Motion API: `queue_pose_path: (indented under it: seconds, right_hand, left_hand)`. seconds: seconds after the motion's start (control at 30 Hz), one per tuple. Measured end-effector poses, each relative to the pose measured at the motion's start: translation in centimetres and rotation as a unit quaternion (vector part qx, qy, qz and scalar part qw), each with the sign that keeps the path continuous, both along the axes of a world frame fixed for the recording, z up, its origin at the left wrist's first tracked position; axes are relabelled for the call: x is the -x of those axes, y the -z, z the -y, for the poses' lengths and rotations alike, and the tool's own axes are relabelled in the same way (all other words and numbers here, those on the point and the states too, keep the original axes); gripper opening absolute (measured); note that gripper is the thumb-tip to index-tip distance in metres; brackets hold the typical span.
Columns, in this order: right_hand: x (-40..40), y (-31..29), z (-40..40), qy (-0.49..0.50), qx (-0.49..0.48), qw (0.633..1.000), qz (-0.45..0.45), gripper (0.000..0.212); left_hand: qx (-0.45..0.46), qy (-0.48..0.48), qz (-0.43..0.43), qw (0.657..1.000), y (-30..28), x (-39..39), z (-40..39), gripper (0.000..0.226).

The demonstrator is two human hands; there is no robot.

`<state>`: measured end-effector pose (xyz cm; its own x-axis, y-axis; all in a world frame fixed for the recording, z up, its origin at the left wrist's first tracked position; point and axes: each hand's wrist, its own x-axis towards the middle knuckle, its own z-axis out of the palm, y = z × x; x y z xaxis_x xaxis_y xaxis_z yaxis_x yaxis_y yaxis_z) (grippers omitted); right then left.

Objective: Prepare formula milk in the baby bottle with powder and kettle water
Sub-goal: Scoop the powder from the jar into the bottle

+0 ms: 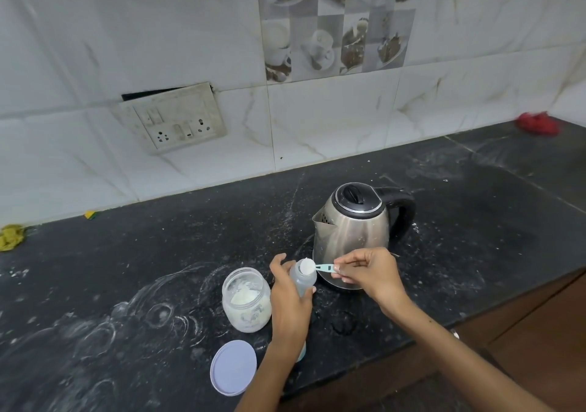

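At the far left edge of the black stone counter (126, 269) lies one crumpled yellow-green cloth (11, 237), and a little further right, against the wall, one small yellow scrap (90, 214). On the marble-look tiled wall above hangs one grimy switch-and-socket plate (172, 117), tilted loose from its recess. Lower down, near the counter's front edge, one pale lilac lid (233, 367) lies flat, and just behind it stands one open glass jar (246, 299) with white formula powder caked inside (dried white rings and smears mark the stone all around). Just right of the jar, the left hand (290, 304) wraps around the one baby bottle (303, 280), which is open-mouthed and upright. Over that mouth sits the bowl of one light-blue measuring scoop (314, 267), heaped with white powder; its handle is pinched between thumb and fingertips of the right hand (369, 270), the remaining fingers curled. Directly behind both hands stands one stainless-steel electric kettle (355, 234) with a closed black lid and a black handle pointing right, spout towards the left. At the far right, near the wall, lies one red cloth (537, 123).
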<state>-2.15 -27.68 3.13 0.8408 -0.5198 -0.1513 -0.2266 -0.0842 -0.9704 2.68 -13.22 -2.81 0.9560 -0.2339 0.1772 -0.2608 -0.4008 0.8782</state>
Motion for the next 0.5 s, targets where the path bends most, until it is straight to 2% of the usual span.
queue_pose_path:
  seconds: [0.17,0.27,0.37,0.5]
  right_hand:
    - [-0.2,-0.3,0.0,-0.022,0.089,0.996,-0.019,0.007]
    - [-0.6,-0.4,-0.2,-0.047,0.217,0.975,-0.029,0.011]
    - [-0.9,-0.7,-0.7,-0.075,0.361,0.929,-0.033,0.007]
    - [-1.0,-0.7,-1.4,-0.168,0.523,0.835,-0.027,0.013]
  left_hand:
    - [-0.018,0.009,0.019,1.0,-0.1,0.0,0.1,0.073]
    - [-0.015,0.013,0.018,1.0,-0.1,0.1,0.1,0.071]
    - [-0.008,0.011,0.009,1.0,0.0,0.2,0.2,0.071]
    - [0.017,0.004,-0.023,1.0,0.5,0.0,0.0,0.073]
